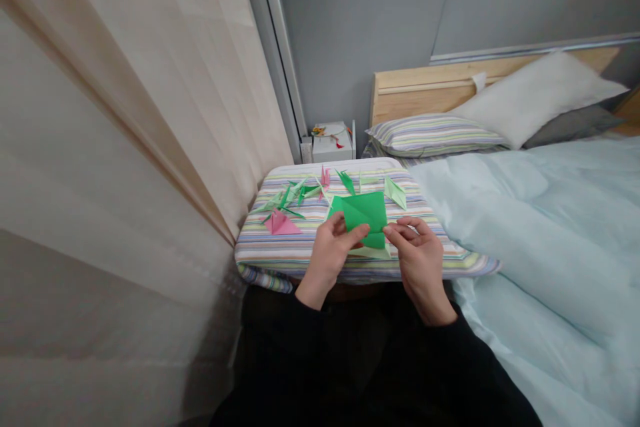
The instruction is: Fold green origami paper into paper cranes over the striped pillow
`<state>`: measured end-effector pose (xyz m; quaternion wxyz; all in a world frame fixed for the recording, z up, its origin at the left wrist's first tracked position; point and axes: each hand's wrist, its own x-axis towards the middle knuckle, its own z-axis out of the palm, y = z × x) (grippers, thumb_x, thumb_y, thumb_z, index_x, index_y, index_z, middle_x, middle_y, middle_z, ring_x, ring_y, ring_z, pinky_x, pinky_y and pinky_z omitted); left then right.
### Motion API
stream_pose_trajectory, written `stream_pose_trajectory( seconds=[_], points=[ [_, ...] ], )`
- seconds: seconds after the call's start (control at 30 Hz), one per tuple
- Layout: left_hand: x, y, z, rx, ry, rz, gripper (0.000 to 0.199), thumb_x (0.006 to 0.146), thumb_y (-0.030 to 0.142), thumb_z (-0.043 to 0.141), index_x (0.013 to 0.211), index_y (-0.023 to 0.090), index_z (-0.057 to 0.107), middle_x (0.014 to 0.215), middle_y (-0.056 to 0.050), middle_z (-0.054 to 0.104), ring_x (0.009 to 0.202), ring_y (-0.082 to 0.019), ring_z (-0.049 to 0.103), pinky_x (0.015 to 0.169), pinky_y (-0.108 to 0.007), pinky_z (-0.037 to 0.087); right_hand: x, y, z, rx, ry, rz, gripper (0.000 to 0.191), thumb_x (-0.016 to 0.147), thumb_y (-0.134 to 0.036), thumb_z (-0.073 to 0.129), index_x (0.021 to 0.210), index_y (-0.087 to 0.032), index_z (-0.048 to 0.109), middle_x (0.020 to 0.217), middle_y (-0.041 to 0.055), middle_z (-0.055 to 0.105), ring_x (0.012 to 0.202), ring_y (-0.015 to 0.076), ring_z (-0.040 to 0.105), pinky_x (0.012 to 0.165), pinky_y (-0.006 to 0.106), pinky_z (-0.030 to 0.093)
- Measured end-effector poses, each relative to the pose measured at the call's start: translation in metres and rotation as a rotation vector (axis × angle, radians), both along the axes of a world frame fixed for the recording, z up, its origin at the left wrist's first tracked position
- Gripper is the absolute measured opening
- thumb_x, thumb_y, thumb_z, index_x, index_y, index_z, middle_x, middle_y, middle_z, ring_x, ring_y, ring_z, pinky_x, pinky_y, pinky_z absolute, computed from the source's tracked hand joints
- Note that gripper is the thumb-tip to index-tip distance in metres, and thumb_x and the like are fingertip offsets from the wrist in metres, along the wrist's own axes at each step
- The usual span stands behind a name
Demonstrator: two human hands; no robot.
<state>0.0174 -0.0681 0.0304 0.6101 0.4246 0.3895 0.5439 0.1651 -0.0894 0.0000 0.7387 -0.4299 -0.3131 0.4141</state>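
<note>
A bright green sheet of origami paper (367, 210) with visible creases is held up over the small table. My left hand (334, 247) grips its lower left part, with the thumb pressed on the front. At its lower right edge, my right hand (416, 255) pinches the paper between thumb and fingers. Behind and beneath the sheet, pale green paper (373, 253) shows in part. Left of my hands lie several folded paper pieces, among them a pink one (283, 223) and a pale green one (296, 191). Another pale green folded piece (395, 193) rests at the right.
A striped cloth covers the table (265, 247). Close on the left hangs a beige curtain (200, 80). To the right is a bed with a light blue quilt (540, 213) and a striped pillow (435, 133). A white bedside cabinet (331, 150) stands behind the table.
</note>
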Motion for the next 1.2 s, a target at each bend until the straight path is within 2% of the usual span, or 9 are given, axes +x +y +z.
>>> stream_pose_trajectory(
  seconds=[0.2,0.33,0.43,0.53,0.63,0.73,0.87,1.07,1.2],
  points=[
    [0.009,-0.004,-0.010,0.087,0.168,-0.017,0.028,0.064,0.036,0.090,0.069,0.013,0.074,0.066,-0.004,0.073,0.061,-0.016,0.065,0.064,-0.029,0.052,-0.008,-0.008,0.002,-0.016,-0.022,0.133,0.046,0.061,-0.036,0.092,0.095,-0.023,0.064,0.075,-0.0017,0.075,0.070,0.0176,0.069,0.073,0.034,0.053],
    [0.002,0.000,-0.006,0.081,0.190,-0.027,0.030,0.062,0.034,0.092,0.065,0.014,0.069,0.061,-0.004,0.072,0.058,-0.018,0.067,0.060,-0.029,0.052,-0.007,-0.008,0.000,-0.017,-0.015,0.064,0.045,0.059,-0.032,0.094,0.091,-0.022,0.065,0.063,-0.0065,0.068,0.059,0.0137,0.063,0.068,0.031,0.050],
    [-0.010,0.006,-0.001,0.087,0.161,0.050,0.029,0.062,0.032,0.092,0.074,0.014,0.073,0.063,-0.004,0.073,0.060,-0.017,0.069,0.063,-0.029,0.054,-0.003,-0.006,-0.002,-0.002,-0.007,-0.010,0.045,0.059,-0.033,0.094,0.093,-0.022,0.066,0.060,-0.0080,0.065,0.056,0.0123,0.060,0.066,0.030,0.049],
    [-0.020,0.010,0.002,0.145,0.082,0.179,0.031,0.065,0.038,0.091,0.078,0.015,0.076,0.069,-0.005,0.074,0.066,-0.015,0.069,0.069,-0.028,0.056,0.002,-0.005,-0.004,-0.029,-0.005,0.005,0.047,0.057,-0.036,0.095,0.093,-0.021,0.068,0.059,-0.0071,0.066,0.055,0.0133,0.060,0.064,0.031,0.049],
    [-0.020,0.009,0.000,0.100,0.005,0.049,0.041,0.070,0.051,0.086,0.091,0.017,0.078,0.084,-0.007,0.076,0.081,-0.018,0.070,0.072,-0.029,0.057,0.001,-0.005,-0.005,-0.075,0.000,0.105,0.048,0.053,-0.037,0.097,0.089,-0.021,0.070,0.059,-0.0053,0.068,0.056,0.0147,0.062,0.066,0.033,0.051],
    [-0.013,0.004,-0.005,0.113,0.014,-0.071,0.038,0.071,0.051,0.086,0.085,0.016,0.077,0.078,-0.003,0.071,0.072,-0.015,0.064,0.068,-0.027,0.053,-0.004,-0.007,-0.005,-0.106,-0.013,0.201,0.046,0.052,-0.037,0.098,0.085,-0.021,0.071,0.059,-0.0047,0.068,0.057,0.0151,0.061,0.065,0.033,0.051],
    [-0.008,0.002,-0.007,0.151,0.080,-0.060,0.037,0.073,0.050,0.084,0.074,0.014,0.074,0.068,-0.001,0.065,0.063,-0.012,0.054,0.061,-0.025,0.045,-0.007,-0.008,-0.003,-0.103,-0.017,0.266,0.040,0.055,-0.040,0.097,0.080,-0.020,0.074,0.068,-0.0012,0.072,0.063,0.0151,0.062,0.065,0.031,0.050],
    [-0.010,0.000,-0.003,0.201,0.136,0.008,0.047,0.075,0.052,0.082,0.056,0.015,0.061,0.051,0.005,0.042,0.051,-0.007,0.033,0.050,-0.023,0.029,-0.009,-0.010,-0.001,-0.101,0.018,0.246,0.036,0.061,-0.048,0.093,0.069,-0.020,0.072,0.053,-0.0041,0.060,0.054,0.0109,0.051,0.056,0.026,0.040],
    [-0.009,-0.006,0.003,0.125,-0.112,-0.035,0.042,0.078,0.057,0.079,0.074,0.016,0.073,0.065,-0.001,0.061,0.059,-0.012,0.052,0.055,-0.024,0.042,-0.014,-0.013,0.000,-0.094,0.052,0.246,0.035,0.059,-0.046,0.094,0.067,-0.018,0.073,0.053,-0.0028,0.061,0.051,0.0099,0.050,0.053,0.026,0.039]
  ],
)
